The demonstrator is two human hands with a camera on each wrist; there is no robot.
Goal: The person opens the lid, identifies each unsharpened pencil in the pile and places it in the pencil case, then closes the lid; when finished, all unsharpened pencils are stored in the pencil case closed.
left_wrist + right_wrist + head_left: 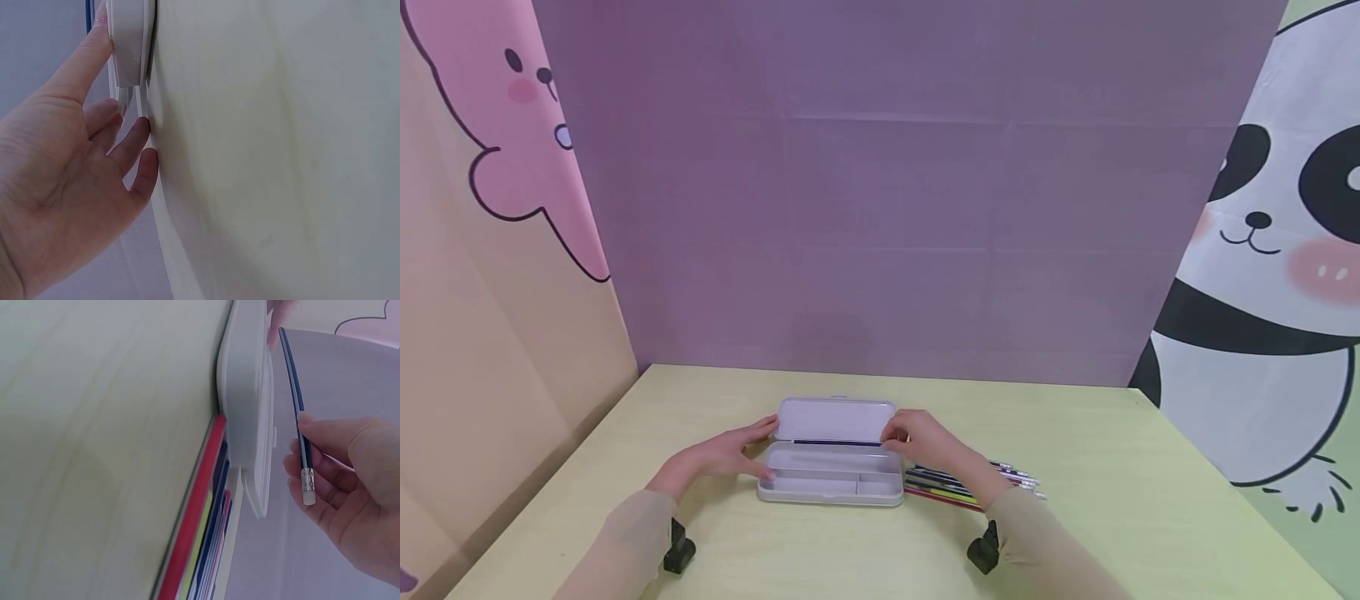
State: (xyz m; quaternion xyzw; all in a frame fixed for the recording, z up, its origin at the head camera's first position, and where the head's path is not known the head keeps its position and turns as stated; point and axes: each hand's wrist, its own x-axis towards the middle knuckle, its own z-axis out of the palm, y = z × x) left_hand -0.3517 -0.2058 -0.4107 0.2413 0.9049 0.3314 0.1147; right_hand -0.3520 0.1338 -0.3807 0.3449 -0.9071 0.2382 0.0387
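A grey pencil case (831,483) lies on the yellow-green table (1112,500) with its lid (835,419) raised. My left hand (752,454) rests at the case's left end with straight fingers touching the lid and tray. In the left wrist view the left hand (119,131) has its fingers against the case (128,44). My right hand (901,435) pinches a dark blue pencil (838,442) near its eraser end, and the pencil runs along the tray by the hinge. The right wrist view shows the right hand (325,462), the pencil (292,387) and the case (247,406).
A loose pile of coloured pencils (977,485) lies on the table just right of the case, under my right wrist; the pile (200,537) also shows in the right wrist view. A purple wall stands behind the table, with cartoon panels at both sides.
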